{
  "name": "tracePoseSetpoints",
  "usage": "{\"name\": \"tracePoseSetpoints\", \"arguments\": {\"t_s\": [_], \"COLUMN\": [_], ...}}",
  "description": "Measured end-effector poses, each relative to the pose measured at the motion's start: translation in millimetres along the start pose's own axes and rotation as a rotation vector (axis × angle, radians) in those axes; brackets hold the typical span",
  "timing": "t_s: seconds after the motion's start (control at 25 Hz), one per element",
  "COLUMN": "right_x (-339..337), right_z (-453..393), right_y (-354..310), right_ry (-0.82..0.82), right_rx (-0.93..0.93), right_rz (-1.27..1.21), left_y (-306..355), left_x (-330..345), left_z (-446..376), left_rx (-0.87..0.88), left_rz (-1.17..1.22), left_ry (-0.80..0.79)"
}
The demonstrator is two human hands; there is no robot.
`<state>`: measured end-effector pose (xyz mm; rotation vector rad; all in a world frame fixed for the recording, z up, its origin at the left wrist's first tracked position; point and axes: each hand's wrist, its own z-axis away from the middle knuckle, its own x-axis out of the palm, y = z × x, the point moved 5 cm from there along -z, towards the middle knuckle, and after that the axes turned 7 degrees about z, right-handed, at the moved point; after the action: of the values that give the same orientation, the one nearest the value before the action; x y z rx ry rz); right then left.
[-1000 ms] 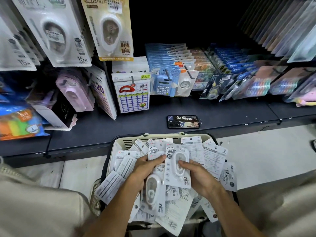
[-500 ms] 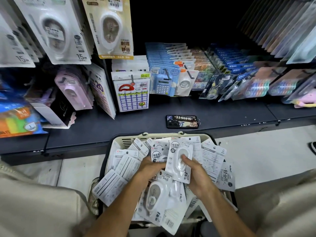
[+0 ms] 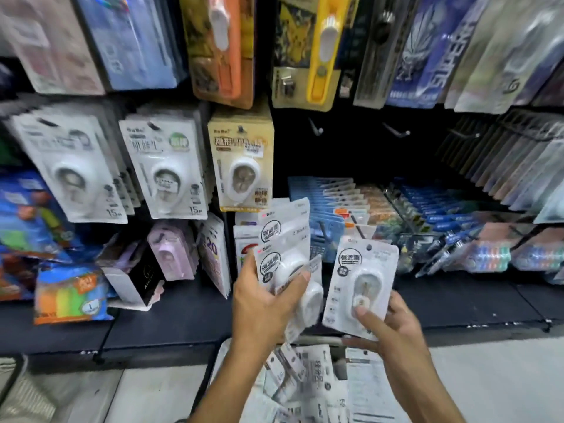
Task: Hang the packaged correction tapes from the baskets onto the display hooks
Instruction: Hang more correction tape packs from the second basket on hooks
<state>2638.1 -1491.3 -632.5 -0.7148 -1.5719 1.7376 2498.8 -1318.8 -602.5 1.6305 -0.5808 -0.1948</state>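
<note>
White carded packs: several white-and-grey blister packs of correction tape were fanned upright in the left hand, fingers curled round their lower edges, thumb across the front.
Single pack: one white blister-packed correction tape stood upright in the right hand, pinched at its lower part, thumb pressed on the clear bubble.
Position: both lots were held above the basket and in front of the dark shelf, the single pack just beside the fanned packs, apart from them.
Basket: a cream plastic basket sat on the floor below the hands, holding more loose white packs.
Display hooks: two bare metal hooks projected from the dark back panel above the hands.
Hung stock: white correction tape cards and a beige correction tape card hung to the left of the hooks.
Image quality: blurred; fine print unreadable.
</note>
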Motion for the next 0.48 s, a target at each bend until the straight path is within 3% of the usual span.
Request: {"name": "tracePoseSetpoints", "arguments": {"t_s": [0.12, 0.24, 0.48], "right_x": [36, 69, 76], "right_z": [-21, -45, -70], "right_y": [-81, -140, -155], "right_ry": [-0.074, -0.141, 0.097], "right_rx": [-0.197, -0.268, -0.222], "right_rz": [-0.037, -0.008, 0.176], "left_y": [83, 134, 146], "left_x": [-15, -37, -46], "left_z": [-41, -72, -86], "left_rx": [0.195, 0.235, 0.187], "left_rz": [-0.009, -0.012, 0.076], "left_ry": [0.061, 0.106, 0.074]}}
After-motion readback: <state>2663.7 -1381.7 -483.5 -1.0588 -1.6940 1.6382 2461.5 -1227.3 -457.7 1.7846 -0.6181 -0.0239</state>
